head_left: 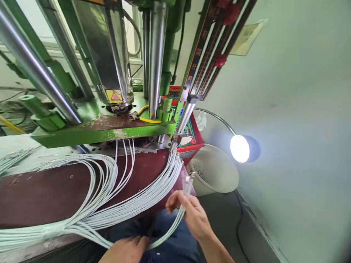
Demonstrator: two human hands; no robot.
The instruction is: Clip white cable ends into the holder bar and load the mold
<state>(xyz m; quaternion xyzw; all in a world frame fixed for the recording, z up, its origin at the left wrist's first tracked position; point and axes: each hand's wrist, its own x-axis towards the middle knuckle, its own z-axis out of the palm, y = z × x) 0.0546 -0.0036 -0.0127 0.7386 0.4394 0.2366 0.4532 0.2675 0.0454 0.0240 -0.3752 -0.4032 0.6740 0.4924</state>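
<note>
Nearby, the right hand [192, 213] holds a slim bundle of white cables [173, 228] below its clear tips [187, 187], by the right end of the desk [55, 197]. Leftward, the left hand [126, 250] covers the bundle, its grip hidden.

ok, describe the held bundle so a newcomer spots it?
Below the green press is a dark red bench with white cables. Past its near edge, over the lap, a slim bundle curves from left hand to right hand. Unlike the white cables, its end is in that hand.
</note>
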